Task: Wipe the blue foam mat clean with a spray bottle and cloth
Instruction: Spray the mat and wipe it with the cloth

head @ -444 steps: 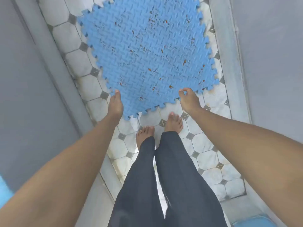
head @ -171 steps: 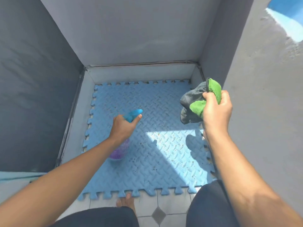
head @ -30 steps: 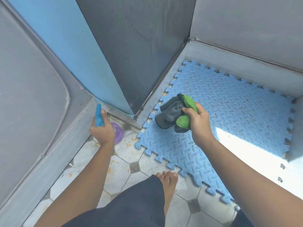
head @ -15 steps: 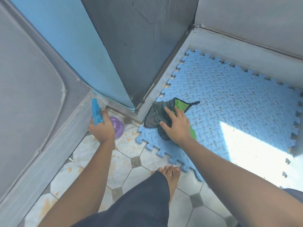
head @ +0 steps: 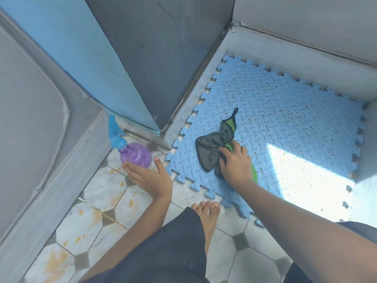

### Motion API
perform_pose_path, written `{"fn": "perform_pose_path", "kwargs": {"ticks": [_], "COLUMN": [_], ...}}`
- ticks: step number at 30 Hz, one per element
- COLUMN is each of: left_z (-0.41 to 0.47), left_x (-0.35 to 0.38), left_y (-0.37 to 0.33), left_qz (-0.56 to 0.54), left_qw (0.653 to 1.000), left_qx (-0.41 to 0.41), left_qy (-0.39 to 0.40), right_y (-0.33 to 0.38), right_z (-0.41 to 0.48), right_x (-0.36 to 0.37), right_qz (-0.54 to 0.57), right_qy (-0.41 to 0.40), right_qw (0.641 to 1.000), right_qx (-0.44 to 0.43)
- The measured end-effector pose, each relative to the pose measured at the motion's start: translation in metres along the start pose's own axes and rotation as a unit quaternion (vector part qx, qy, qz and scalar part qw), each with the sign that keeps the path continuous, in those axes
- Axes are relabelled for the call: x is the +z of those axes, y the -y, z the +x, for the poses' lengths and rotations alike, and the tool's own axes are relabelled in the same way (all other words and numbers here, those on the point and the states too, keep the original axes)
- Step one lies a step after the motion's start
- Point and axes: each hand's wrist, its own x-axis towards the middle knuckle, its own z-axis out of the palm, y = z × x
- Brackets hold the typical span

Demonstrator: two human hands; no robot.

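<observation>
The right hand (head: 234, 164) presses its fingers down on the cloth (head: 214, 148), on the near corner of the blue mat (head: 285, 119). The left hand (head: 151, 176), fingers spread, lets go of the spray bottle (head: 134, 154) on the floor tiles (head: 106, 186). Rubbing hard over the brown spots (head: 265, 123) should work best.

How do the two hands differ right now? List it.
The left hand is open, fingers spread beside the purple spray bottle over the tiled floor; the right hand is closed on the grey-green cloth. The left hand holds nothing; the right hand presses the cloth onto the blue foam mat. Both reach forward, bare.
</observation>
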Motion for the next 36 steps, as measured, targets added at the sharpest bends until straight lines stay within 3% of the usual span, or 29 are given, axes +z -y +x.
{"fn": "perform_pose_path", "kwargs": {"ticks": [2, 3, 8, 10, 13, 15, 17, 19, 20, 25, 27, 29, 32, 34, 36], "left_z": [0.002, 0.002, -0.010, -0.018, -0.023, -0.017, -0.004, 0.001, 0.005, 0.000, -0.011, -0.019, -0.022, -0.024, -0.030], "left_x": [0.002, 0.002, 0.010, 0.015, 0.029, 0.042, 0.056, 0.069, 0.071, 0.087, 0.098, 0.106, 0.108, 0.110, 0.114], "left_y": [-0.003, -0.003, -0.003, -0.005, -0.007, -0.006, -0.002, 0.001, 0.003, -0.007, -0.018, -0.025, -0.023, -0.024, -0.030], "left_qz": [0.015, 0.022, 0.003, -0.001, 0.043, 0.119, 0.195, 0.252, 0.265, 0.267, 0.261, 0.261, 0.273, 0.280, 0.284], "left_qw": [1.000, 1.000, 0.997, 0.998, 0.990, 0.936, 0.858, 0.812, 0.804, 0.788, 0.766, 0.741, 0.733, 0.732, 0.738], "left_qx": [-0.004, -0.004, -0.081, -0.063, 0.105, 0.292, 0.415, 0.450, 0.454, 0.490, 0.511, 0.535, 0.545, 0.547, 0.540], "left_qy": [-0.012, -0.012, -0.020, 0.001, 0.086, 0.160, 0.231, 0.275, 0.277, 0.260, 0.291, 0.310, 0.301, 0.295, 0.289], "right_y": [0.016, 0.029, 0.058, 0.043, -0.001, -0.028, -0.033, -0.024, -0.012, -0.020, -0.055, -0.084, -0.098, -0.092, -0.078], "right_z": [0.012, 0.013, -0.024, -0.037, -0.041, -0.037, -0.030, -0.030, -0.033, -0.080, -0.098, -0.105, -0.088, -0.084, -0.094], "right_x": [0.001, 0.004, 0.029, 0.030, 0.018, 0.005, 0.000, -0.002, 0.000, 0.020, 0.014, 0.001, -0.013, -0.013, -0.003], "right_qz": [0.015, 0.014, -0.012, -0.019, -0.030, -0.036, -0.015, 0.000, -0.001, -0.015, -0.006, 0.011, 0.080, 0.065, 0.008], "right_qy": [-0.009, -0.010, 0.004, 0.010, -0.003, -0.017, -0.035, -0.048, -0.056, -0.046, -0.047, -0.070, -0.105, -0.098, -0.085], "right_qw": [0.998, 0.999, 0.992, 0.986, 0.990, 0.997, 0.999, 0.995, 0.995, 0.992, 0.998, 0.990, 0.928, 0.927, 0.974], "right_qx": [0.053, 0.040, -0.128, -0.163, -0.138, -0.070, 0.023, 0.089, 0.077, -0.114, -0.041, 0.122, 0.350, 0.355, 0.208]}}
